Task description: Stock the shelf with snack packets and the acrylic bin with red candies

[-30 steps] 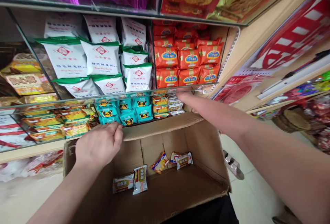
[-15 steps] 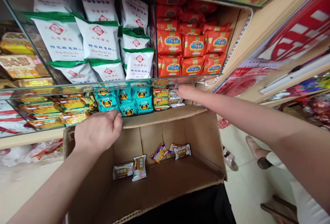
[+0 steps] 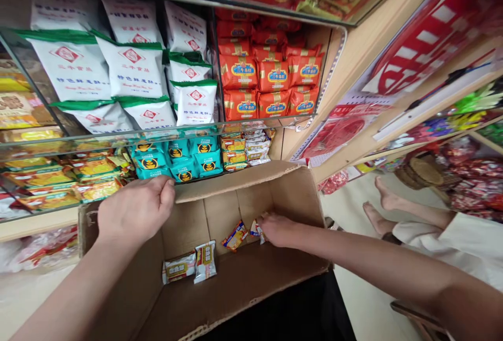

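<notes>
An open cardboard box [image 3: 288, 171] stands against the shelving. My left hand [image 3: 135, 207] is closed over its far left rim, the fingertips hidden behind the edge. Inside the box, my right hand [image 3: 277, 228] reaches down near the far right wall with its fingers pinched around a small white snack packet [image 3: 256, 231], which they partly cover. Beside it lies an orange and blue snack packet [image 3: 234, 236]. Two white and gold snack packets, a flat one [image 3: 179, 268] and an upright-turned one [image 3: 205, 261], rest farther left on the box floor.
Glass-fronted compartments hold white and green bags [image 3: 135, 68], red packets [image 3: 273, 76], teal packets [image 3: 183, 168] and small white and gold packets [image 3: 257, 148]. Another person's legs [image 3: 412, 215] show on the right, above a wooden stool [image 3: 416, 315].
My right hand has come down from the small compartment at the shelf into the box, onto the packets at right. My left hand stays on the rim. The view has shifted rightward.
</notes>
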`<state>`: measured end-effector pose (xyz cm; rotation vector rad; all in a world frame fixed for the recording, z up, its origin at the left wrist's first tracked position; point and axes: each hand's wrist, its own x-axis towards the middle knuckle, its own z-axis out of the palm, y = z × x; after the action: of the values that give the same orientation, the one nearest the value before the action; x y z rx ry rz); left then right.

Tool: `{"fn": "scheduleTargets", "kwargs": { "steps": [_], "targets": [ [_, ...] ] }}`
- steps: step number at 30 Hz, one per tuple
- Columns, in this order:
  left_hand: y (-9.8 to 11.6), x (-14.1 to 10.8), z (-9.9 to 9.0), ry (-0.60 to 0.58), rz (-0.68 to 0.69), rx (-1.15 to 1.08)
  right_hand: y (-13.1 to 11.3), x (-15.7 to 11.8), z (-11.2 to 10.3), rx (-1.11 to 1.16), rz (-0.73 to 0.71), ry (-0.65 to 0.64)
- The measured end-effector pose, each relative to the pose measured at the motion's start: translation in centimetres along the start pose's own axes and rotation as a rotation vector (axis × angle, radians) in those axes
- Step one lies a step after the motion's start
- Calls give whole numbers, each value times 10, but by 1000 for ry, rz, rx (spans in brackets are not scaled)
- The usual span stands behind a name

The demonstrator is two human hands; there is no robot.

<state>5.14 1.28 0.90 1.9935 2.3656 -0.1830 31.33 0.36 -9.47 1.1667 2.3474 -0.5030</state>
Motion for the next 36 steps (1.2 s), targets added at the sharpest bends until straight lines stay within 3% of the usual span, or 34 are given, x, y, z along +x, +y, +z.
{"fn": "scheduleTargets", "kwargs": {
  "steps": [2,4,8,11,14,17,19,24,29,36],
  "targets": [
    [1,-1,-2,-11,7,-3,5,21,26,-16,119,-42],
    [1,-2,-3,-8,6,0,7,33,38,-32,171,-33],
    [0,-3,-5,3,9,8,1,24,31,-43,122,-53],
    [-1,-4,-5,1,14,3,-8,-4,1,21,-61,54],
    [-1,-4,-5,6,13,6,-10,-34,-50,179,-274,368],
    [-1,-4,-4,3,9,13,4,-48,-103,180,-231,690],
    [-1,-4,-3,5,10,17,19,-47,-128,125,-142,768],
    [-1,-5,-3,33,28,28,53,-25,-150,-51,-31,742],
    [-1,-6,-4,44,45,31,80,18,-153,-267,196,478],
    [-2,-5,-3,42,14,44,100,70,-158,-264,211,451]
  ]
}}
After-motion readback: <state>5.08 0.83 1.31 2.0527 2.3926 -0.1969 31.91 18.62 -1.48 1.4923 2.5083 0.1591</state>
